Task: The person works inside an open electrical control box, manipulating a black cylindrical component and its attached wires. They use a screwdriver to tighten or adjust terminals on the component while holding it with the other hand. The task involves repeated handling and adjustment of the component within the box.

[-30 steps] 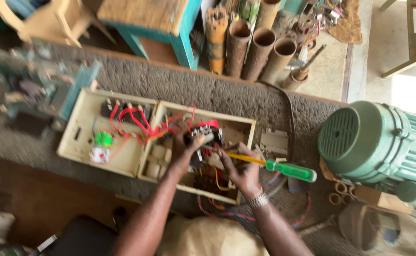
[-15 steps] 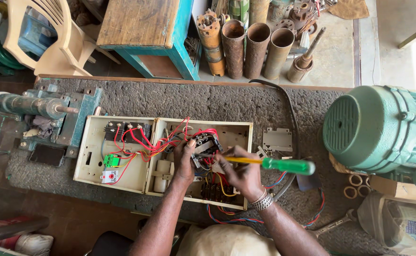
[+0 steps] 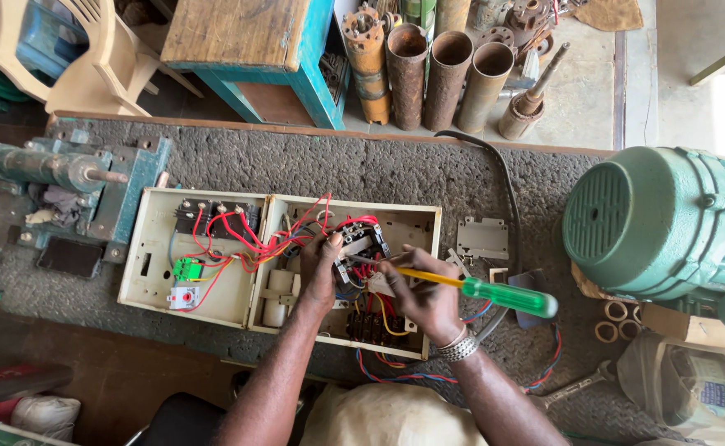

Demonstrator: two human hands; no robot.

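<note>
The right hand's grip (image 3: 428,297) is clenched around a screwdriver (image 3: 470,287), handle pointing to 3 o'clock; the left hand (image 3: 319,272) pinches red wires (image 3: 239,235) in the open switch box (image 3: 214,306), left of the green motor (image 3: 651,223) on the tabletop (image 3: 362,169).

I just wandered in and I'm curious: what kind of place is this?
Most likely a small electrical or motor repair workshop. A green electric motor sits on the bench, an opened switch box shows its red wiring, and rusty pipes stand on the floor behind.
</note>
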